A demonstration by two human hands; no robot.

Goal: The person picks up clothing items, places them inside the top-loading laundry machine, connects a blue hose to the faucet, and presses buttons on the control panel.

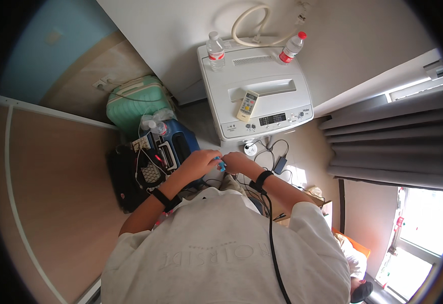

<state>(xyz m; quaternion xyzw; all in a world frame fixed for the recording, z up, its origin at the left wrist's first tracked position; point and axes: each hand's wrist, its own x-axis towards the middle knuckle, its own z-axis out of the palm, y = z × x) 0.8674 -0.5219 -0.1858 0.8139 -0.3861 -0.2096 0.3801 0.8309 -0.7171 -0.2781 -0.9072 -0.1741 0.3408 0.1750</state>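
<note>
Sleeves of a pale grey shirt (226, 248) fill the lower middle of the view, and both bare forearms reach forward from them, each with a black band at the wrist. A black cable (272, 243) runs down over the shirt from the right wrist.

The left hand (198, 163) and the right hand (236, 162) meet just ahead of the chest, fingers curled in toward each other. Between them sits a small blue thing (221, 164), pinched at the fingertips of both hands; only a sliver of it shows in the gap where the hands touch, so its kind cannot be told.

Just left of the hands lies a black bag (125, 187) with white cords across it, and beside that a blue case (183, 144) holding small devices. On the floor to the right of the hands lie a black charger (280, 164) with its lead and a small round white thing (251, 148).

Further off stands a mint green suitcase (133, 101) against the wall. Beyond the hands stands a white washing machine (282, 96), with a remote control (247, 105) on its lid and two clear plastic bottles (215, 50) at its back corners, one red-capped. A cream hose (252, 25) loops on the wall behind it. Grey curtains (388, 147) hang at the right beside a bright window (426, 218).
</note>
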